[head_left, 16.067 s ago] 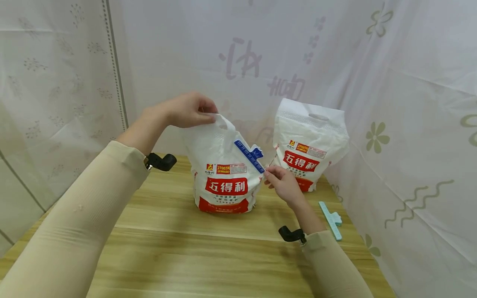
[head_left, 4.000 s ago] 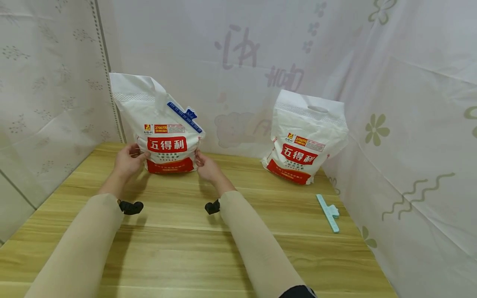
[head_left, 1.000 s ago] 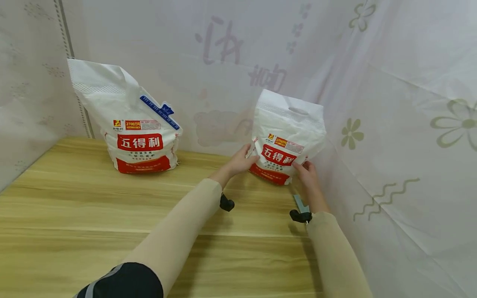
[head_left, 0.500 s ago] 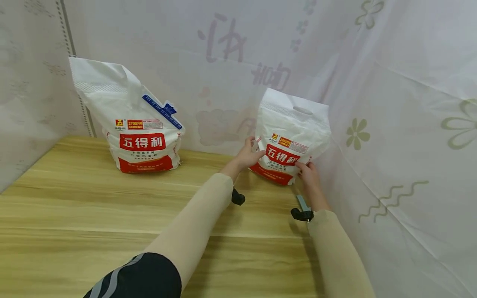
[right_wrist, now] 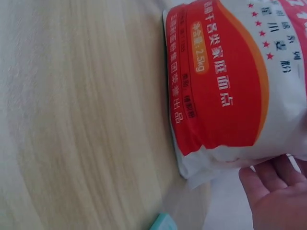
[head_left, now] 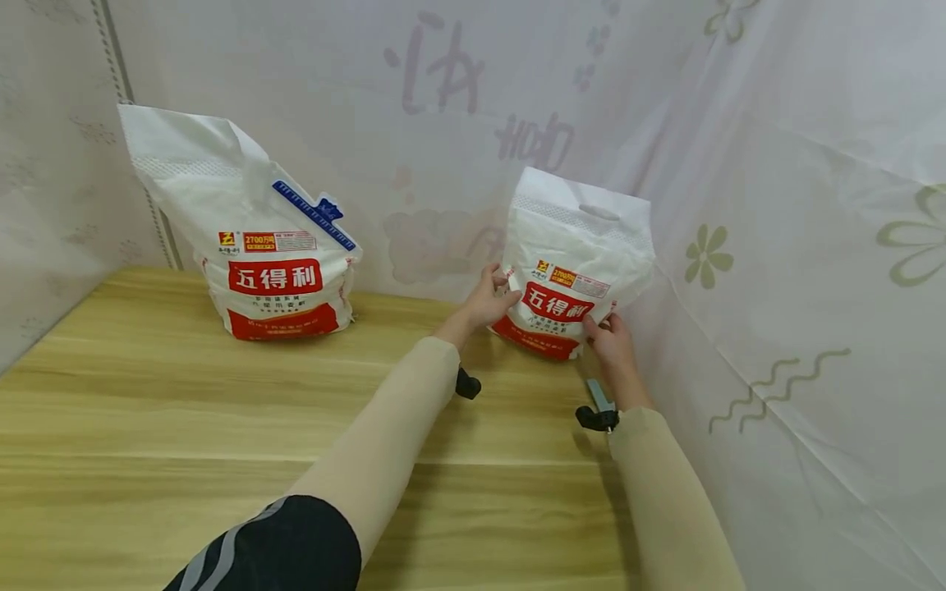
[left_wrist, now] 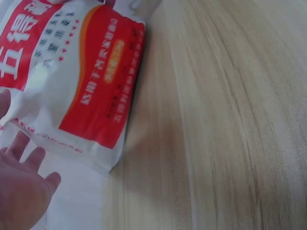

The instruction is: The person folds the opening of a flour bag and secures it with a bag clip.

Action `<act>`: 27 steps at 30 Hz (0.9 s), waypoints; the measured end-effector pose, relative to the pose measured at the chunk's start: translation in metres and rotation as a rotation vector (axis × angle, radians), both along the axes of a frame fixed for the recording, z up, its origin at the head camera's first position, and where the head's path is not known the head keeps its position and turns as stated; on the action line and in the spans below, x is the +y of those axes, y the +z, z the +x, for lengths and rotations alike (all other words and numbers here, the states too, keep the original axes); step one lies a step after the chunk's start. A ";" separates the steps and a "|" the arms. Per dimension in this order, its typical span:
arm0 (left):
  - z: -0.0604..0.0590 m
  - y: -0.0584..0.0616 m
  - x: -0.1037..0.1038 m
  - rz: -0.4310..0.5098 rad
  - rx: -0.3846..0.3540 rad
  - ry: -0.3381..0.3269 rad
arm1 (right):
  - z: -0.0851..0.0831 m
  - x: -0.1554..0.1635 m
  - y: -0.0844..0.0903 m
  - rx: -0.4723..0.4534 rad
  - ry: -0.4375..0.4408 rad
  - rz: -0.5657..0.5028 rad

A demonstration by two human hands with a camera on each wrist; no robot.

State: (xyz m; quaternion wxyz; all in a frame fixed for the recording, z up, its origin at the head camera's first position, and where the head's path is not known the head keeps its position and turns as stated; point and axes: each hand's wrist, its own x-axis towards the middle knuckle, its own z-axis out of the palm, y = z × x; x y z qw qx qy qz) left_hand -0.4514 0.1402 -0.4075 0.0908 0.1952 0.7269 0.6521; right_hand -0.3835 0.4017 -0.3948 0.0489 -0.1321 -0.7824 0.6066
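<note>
A makeshift recording booth: patterned white sheets hang close behind and beside a wooden counter holding flour bags.

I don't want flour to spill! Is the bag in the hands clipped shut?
No clip. The held bag has a bare top; only the other bag wears a blue clip.

White flour bag with red label band and red Chinese print, top sealed with punched handle slot, upright and tilted slightly, right of frame centre near the curtain corner; gripped at both lower sides, base seemingly just off the wood.
</note>
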 end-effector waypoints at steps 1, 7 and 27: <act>0.000 0.002 0.000 -0.017 0.018 -0.005 | 0.002 0.001 0.001 0.006 0.003 0.011; 0.002 0.007 -0.003 -0.145 0.159 -0.016 | 0.006 0.011 -0.001 0.018 0.055 0.058; 0.024 0.000 -0.065 -0.263 0.164 -0.039 | 0.006 -0.003 -0.023 0.034 0.221 0.151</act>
